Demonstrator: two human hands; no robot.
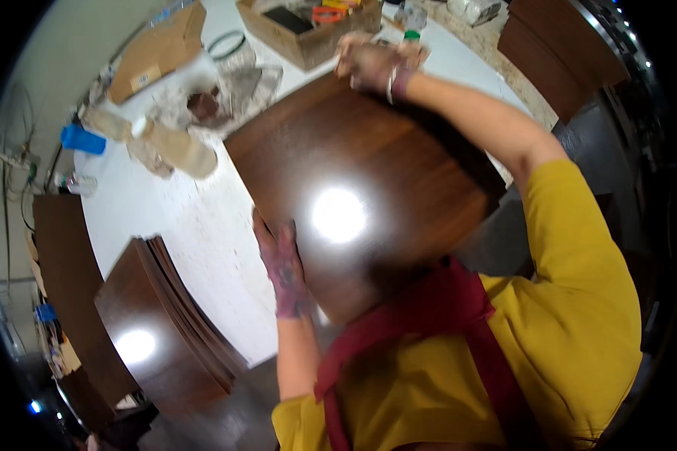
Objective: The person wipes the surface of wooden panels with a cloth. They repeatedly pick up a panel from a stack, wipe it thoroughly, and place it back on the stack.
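Note:
A dark brown, glossy wooden panel (399,173) lies tilted in front of me across the white table. My left hand (284,274), stained purplish, grips the panel's left edge near its close end, with the thumb on the top face. At the far edge, my right hand (376,66) is closed round a crumpled pale cloth (414,52) and rests on the panel's far corner. The cloth is partly hidden under the fingers. A bright lamp reflection shows on the polished surface.
On the white table (195,225) stand a capped plastic bottle (177,146), a blue cup (83,139), a stained rag with a dark brown patch (207,105), and a cardboard box (312,37) of tools. A stack of brown panels (165,323) sits at the left; more panels (560,56) stand far right.

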